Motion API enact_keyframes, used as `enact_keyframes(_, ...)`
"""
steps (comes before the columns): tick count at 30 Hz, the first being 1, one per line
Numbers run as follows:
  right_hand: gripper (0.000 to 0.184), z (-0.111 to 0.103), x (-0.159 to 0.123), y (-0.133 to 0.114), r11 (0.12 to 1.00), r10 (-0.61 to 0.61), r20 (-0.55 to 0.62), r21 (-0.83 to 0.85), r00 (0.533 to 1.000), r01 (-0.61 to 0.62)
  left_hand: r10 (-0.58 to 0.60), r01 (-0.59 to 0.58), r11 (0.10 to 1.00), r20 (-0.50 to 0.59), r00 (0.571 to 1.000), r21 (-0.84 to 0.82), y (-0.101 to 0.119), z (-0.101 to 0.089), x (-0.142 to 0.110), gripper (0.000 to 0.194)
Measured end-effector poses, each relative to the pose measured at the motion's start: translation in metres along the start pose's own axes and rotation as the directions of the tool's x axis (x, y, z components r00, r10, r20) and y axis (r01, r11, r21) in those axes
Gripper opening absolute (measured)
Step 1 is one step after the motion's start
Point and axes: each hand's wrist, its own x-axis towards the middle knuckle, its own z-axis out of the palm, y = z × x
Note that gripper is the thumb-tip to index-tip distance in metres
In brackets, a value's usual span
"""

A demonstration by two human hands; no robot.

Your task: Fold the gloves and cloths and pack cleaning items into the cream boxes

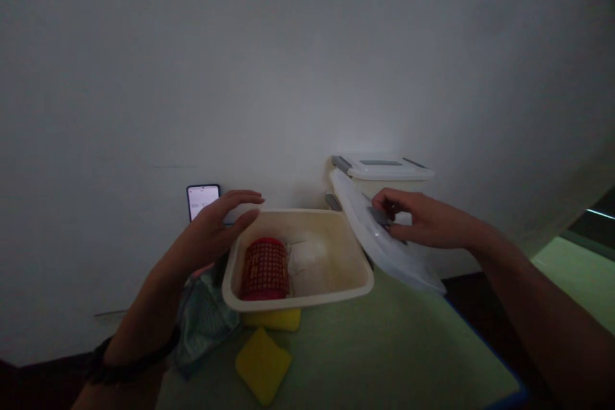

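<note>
A cream plastic storage box (336, 295) stands uncovered on the table. Inside it, at the left, lies a red patterned bundle (265, 269), with something whitish beside it. My right hand (408, 216) grips the grey handle of a white translucent lid (384, 253), which is tilted at the box's right side. Over the box's left rim hovers my left hand (223, 224), fingers apart and holding nothing; whether it touches the rim I cannot tell.
Behind the lid is another box with a white lid (384, 168). A lit phone (202, 198) leans on the wall. Yellow sponges (263, 366) and a greenish cloth (206, 317) lie by the box's front left. The green table (384, 352) has a blue edge.
</note>
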Motion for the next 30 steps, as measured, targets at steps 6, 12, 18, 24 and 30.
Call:
enact_keyframes(6,0.016,0.021,0.05,-0.07,0.99,-0.083,-0.07,-0.121,0.994,0.074,-0.164,0.223,0.732,0.152,0.975,-0.644,0.026,0.008,-0.006,0.048)
enact_keyframes(12,0.024,0.043,0.076,-0.09,0.953,-0.205,-0.226,-0.268,0.952,0.142,-0.352,0.324,0.453,0.167,0.921,-0.83,0.029,0.01,-0.008,0.042)
enact_keyframes(18,0.037,0.051,0.064,-0.052,0.998,0.036,-0.721,-0.013,0.692,-0.066,-0.503,0.285,0.397,0.053,0.863,-0.873,0.019,-0.01,-0.004,0.049)
enact_keyframes(24,0.048,0.07,0.064,-0.022,0.767,0.436,-0.43,0.637,0.79,-0.076,-0.48,0.326,0.458,0.078,0.874,-0.827,0.008,-0.016,-0.011,0.054)
enact_keyframes(30,0.059,0.066,0.06,-0.017,0.674,0.42,-0.329,0.737,0.846,-0.048,-0.569,0.427,0.479,0.099,0.816,-0.767,0.01,-0.017,-0.012,0.056)
